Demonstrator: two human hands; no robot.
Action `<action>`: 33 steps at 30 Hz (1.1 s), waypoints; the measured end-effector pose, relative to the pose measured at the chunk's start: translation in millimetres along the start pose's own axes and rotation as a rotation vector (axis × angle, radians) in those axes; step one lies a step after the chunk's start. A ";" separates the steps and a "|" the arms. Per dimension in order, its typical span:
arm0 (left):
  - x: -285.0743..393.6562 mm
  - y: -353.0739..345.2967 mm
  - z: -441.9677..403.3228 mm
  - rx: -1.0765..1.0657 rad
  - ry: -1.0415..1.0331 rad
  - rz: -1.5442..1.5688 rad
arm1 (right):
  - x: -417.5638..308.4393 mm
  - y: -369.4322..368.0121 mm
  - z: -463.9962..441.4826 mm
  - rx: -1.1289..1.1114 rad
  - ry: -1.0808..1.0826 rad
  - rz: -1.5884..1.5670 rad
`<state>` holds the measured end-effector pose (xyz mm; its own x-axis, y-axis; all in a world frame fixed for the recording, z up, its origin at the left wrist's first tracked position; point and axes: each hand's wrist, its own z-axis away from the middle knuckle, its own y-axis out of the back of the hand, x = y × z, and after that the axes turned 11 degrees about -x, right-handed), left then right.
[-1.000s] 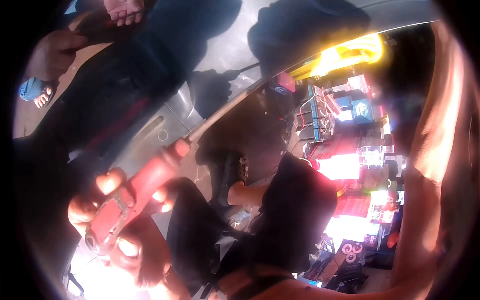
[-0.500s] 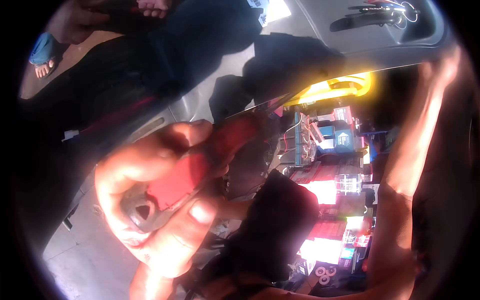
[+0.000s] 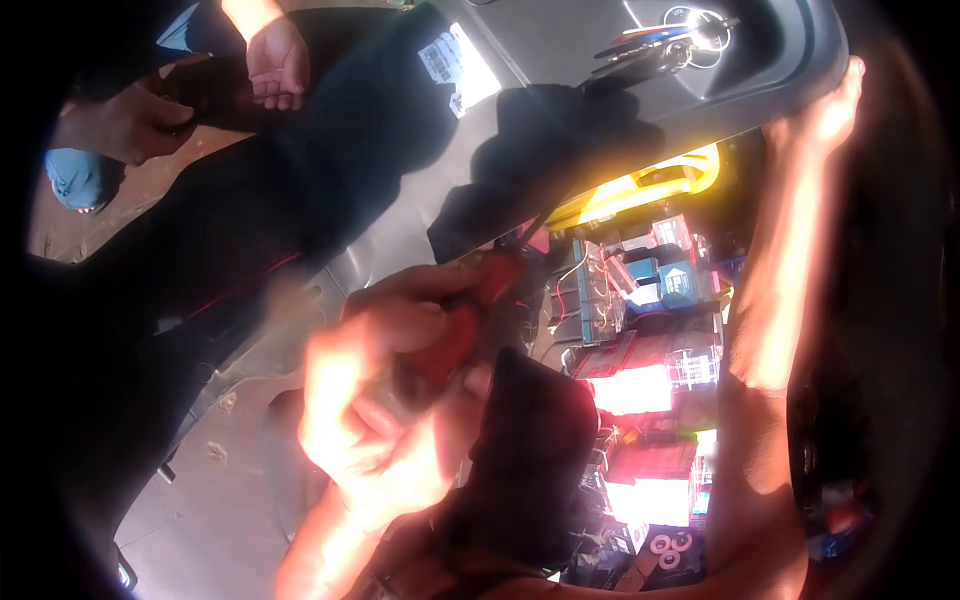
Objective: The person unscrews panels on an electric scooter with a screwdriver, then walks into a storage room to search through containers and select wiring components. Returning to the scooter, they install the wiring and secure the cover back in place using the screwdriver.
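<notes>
My left hand is wrapped round the red handle of a screwdriver, blurred by motion. The thin shaft points up and right towards the edge of a grey plastic panel; its tip cannot be made out. At the upper right, my right hand grips the panel's outer edge, with that forearm running down the right side. Keys on rings lie in the panel's recess, and a white label is on or against the panel.
Another person's hands show at the upper left beside dark clothing. Beyond the panel are a yellow coiled object, a wired device, blue boxes, red boxes and several rolls.
The view has shifted, bringing the keys and label into sight. My left hand has moved up and right with the screwdriver. My right hand now shows on the panel edge.
</notes>
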<state>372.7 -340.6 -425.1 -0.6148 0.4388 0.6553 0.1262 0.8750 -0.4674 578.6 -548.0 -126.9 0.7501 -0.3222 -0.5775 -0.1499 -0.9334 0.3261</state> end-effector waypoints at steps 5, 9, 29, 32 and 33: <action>-8.7 7.5 7.8 0.097 0.118 0.099 | 2.1 -1.8 -0.1 -0.020 0.043 -0.039; -13.1 24.6 3.2 0.047 0.125 0.028 | -0.5 -10.9 5.9 -0.008 0.015 -0.053; 41.9 23.6 -26.3 -0.108 0.194 -0.228 | 2.3 0.5 -2.8 0.030 0.013 -0.007; 33.0 22.5 -9.8 0.003 0.338 -0.133 | 6.9 17.5 -16.0 -0.054 0.030 -0.019; 26.1 21.6 -2.9 0.070 0.403 -0.076 | 7.6 23.5 -21.5 -0.073 0.034 -0.016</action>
<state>361.6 -309.7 -416.3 -0.2651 0.4307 0.8627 0.0305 0.8980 -0.4390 594.6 -569.0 -107.6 0.7738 -0.3003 -0.5578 -0.0911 -0.9241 0.3712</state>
